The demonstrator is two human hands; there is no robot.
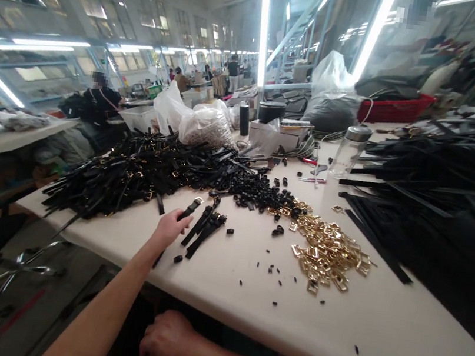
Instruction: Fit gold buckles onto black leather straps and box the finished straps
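My left hand (169, 230) is closed around a black strap (190, 210) with a gold buckle at its far end, over the table's near left part. Just right of it lie a few more black buckled straps (207, 230) side by side. A small black loop (178, 259) rests below that hand. My right hand (168, 340) is below the table's front edge with its fingers curled; whatever it may hold is hidden. Farther right is a heap of gold buckles (329, 248), adjoining a pile of black loops (253, 189).
A large heap of buckled black straps (132, 168) covers the table's (222, 283) back left. Long black strips (449, 192) fill the right side. A glass bottle (348, 153), plastic bags (209, 125) and a red basket (395, 108) stand behind. A person (100, 98) is at the far left.
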